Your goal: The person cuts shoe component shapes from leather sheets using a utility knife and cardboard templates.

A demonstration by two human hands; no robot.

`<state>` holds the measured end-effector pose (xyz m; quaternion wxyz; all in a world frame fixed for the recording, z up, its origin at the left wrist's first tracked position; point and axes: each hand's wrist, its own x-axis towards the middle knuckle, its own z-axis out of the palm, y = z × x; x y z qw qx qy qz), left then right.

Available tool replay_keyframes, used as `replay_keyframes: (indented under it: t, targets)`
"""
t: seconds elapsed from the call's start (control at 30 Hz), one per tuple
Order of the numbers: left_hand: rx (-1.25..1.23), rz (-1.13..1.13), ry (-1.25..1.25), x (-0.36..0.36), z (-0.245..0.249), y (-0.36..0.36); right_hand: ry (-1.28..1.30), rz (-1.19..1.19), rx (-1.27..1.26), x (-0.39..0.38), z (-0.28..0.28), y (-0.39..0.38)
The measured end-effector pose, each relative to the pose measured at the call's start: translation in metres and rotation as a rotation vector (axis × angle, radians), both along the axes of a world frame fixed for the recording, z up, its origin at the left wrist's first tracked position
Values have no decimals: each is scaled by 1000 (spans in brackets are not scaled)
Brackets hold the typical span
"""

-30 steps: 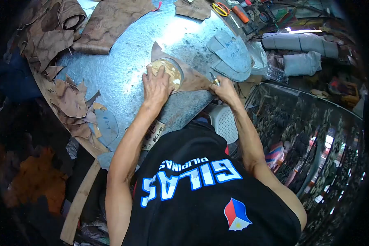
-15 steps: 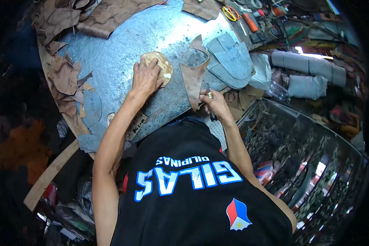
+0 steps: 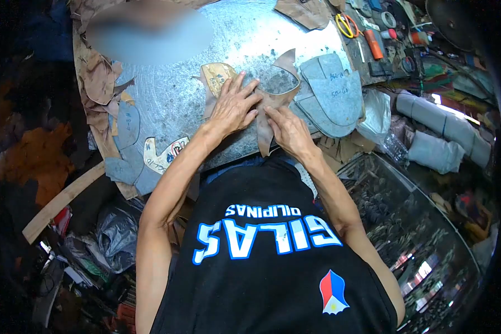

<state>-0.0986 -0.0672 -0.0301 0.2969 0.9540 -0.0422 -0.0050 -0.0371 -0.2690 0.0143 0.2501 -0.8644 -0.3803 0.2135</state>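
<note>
My left hand (image 3: 234, 107) lies palm down with its fingers spread, over the lower part of a tan template (image 3: 216, 75) with handwriting on it. Brown leather shows beside and under that template. Its fingertips reach to a brown leather offcut (image 3: 265, 131) with a curved cut-out. On the offcut's right side, my right hand (image 3: 289, 131) has its fingers bent and pressed together at the leather's edge. No knife shows in it now; the palm side is hidden.
Grey-blue templates (image 3: 334, 92) lie stacked at the right of the metal worktop (image 3: 161, 92). Orange-handled scissors (image 3: 347, 25) and an orange tool (image 3: 374, 44) are at the back right. Leather scraps (image 3: 98, 83) line the left edge. A marked template (image 3: 164, 155) lies near my left forearm.
My left hand has moved right, towards the offcut. My right hand has moved up along it, and the knife it held is out of sight. The view has shifted slightly.
</note>
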Motion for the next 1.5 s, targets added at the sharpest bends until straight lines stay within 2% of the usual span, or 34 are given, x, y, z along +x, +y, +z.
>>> replay_keyframes:
  t: [0.3,0.47,0.6,0.63,0.67,0.7,0.73,0.8,0.83,0.9,0.93,0.97,1.0,1.03,1.07,1.1,1.13,1.17,1.2,1.23,1.3,1.33,1.4,1.43,1.47,1.5]
  targets:
    - [63,23,93,-1,-1,-4,3,-52,-44,-7,1,-5]
    - [74,11,41,-1,-4,-7,-2,-111,-103,-37,25,-61]
    - [133,-78,-12,5,-6,-5,7,-243,50,-55,20,-75]
    - [78,-58,-178,6,-10,-8,158,-412,98,-61,13,-72]
    - [81,-68,-197,9,-8,-8,310,-580,151,-66,5,-69]
    - [91,-102,-137,11,-6,-7,526,-713,171,-71,-4,-67]
    - [103,-136,-77,14,-4,-6,664,-802,204,-74,10,-54]
    - [33,-131,-180,13,-15,-11,559,-783,284,-88,-20,-54]
    - [14,-154,-126,12,-14,-13,661,-846,246,-89,-6,-43]
    - [-48,-236,90,10,-15,-20,595,-845,317,-98,-28,-48]
    - [-182,-279,-37,3,-19,-25,542,-841,379,-102,-36,-51]
    - [-307,-289,25,-6,4,-30,521,-800,345,-102,-34,-57]
    - [-441,-299,85,-15,6,-41,685,-875,229,-101,-12,-63]
    - [-483,-317,93,-26,11,-48,548,-847,286,-109,-17,-82]
    - [-551,-360,115,-34,11,-55,583,-911,178,-111,2,-94]
    - [-556,-374,58,-42,13,-56,279,-819,305,-122,-24,-126]
    - [-561,-391,-1,-46,16,-54,391,-902,320,-126,-9,-144]
    - [-455,-340,-88,-48,17,-41,120,-801,80,-127,-13,-176]
    - [-331,-199,-189,-46,16,-21,73,-855,-229,-126,22,-170]
    - [-329,-195,-192,-38,8,4,-145,-807,-258,-131,-1,-207]
    - [102,133,56,-22,-8,53,-127,-937,-325,-122,7,-208]
    - [105,143,54,-28,-9,66,-75,-988,-380,-112,19,-192]
    - [183,227,-90,-35,-7,85,-48,-987,-4,-99,21,-138]
    - [184,228,-98,-37,-9,86,-13,-887,105,-91,15,-107]
    - [176,200,-14,-40,-14,85,18,-786,212,-81,8,-73]
    - [169,168,65,-41,-17,84,-75,-645,158,-74,10,-32]
